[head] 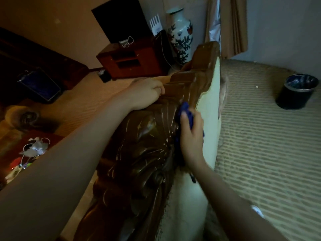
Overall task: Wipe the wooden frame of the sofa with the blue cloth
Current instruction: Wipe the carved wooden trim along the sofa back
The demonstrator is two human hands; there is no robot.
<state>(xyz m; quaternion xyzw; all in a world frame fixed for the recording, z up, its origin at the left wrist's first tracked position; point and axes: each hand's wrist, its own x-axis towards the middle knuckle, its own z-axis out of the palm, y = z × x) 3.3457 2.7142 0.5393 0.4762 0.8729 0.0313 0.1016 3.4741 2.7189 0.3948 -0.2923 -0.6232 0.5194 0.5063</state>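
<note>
Clearly the wiping is under way in the head view, the only view there is. The right hand (pixel 191 136), in the middle of the frame, has its fingers curled round the bunched blue cloth (pixel 186 111) and presses it against the carved wooden frame (pixel 139 150) of the sofa, right where the dark wood meets the pale cushion edge (pixel 206 108). The cloth shows above the thumb and again as a darker fold below the palm, so most of it is tucked inside the grip. The left hand (pixel 147 94), just up and left of centre, rests on the top of the frame with its fingers bent over the far side, steadying it and holding nothing else.

How much is finished is hard to judge: the wood shines with streaky highlights along the carving, yet the dim light does not tell wiped from unwiped. My guess is that the task is somewhere in its middle, with the stepped upper part toward the top centre and the deep carving toward the lower centre both within reach and possibly left to do.

Elsewhere, a flowered vase (pixel 181 34) stands at the top centre, a red cabinet (pixel 132 61) beside it, and a dark bin (pixel 295 91) on the woven floor at the right edge
</note>
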